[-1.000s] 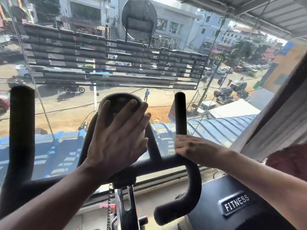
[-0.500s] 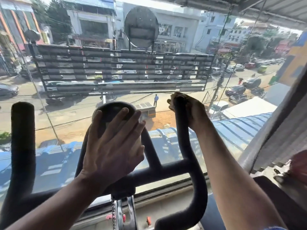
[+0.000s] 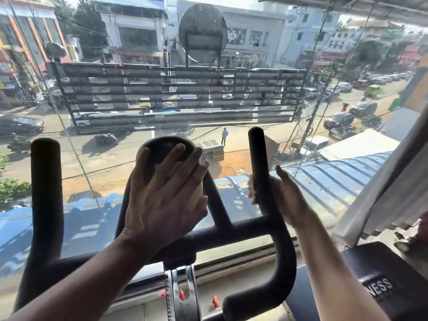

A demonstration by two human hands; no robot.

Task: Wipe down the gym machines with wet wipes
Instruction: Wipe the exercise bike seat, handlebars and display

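I face an exercise bike's black handlebar (image 3: pixel 243 229) in front of a window. My left hand (image 3: pixel 162 205) lies flat with straight fingers on the round console (image 3: pixel 162 147) in the middle. My right hand (image 3: pixel 289 200) grips the middle of the right upright handle (image 3: pixel 256 147), fingers curled behind it and thumb up. A pale wet wipe (image 3: pixel 251 189) shows between those fingers and the handle on its left side. The left upright handle (image 3: pixel 46 181) stands untouched.
A large glass pane (image 3: pixel 208 100) is close behind the handlebar, with a street below. The bike's metal stem (image 3: pixel 183 295) drops under the console. A black machine with a label ending in "NESS" (image 3: pixel 375 286) stands at the lower right.
My right hand went from the base of the right handle up to its top, then slid down to the middle. My left hand stayed on the console.
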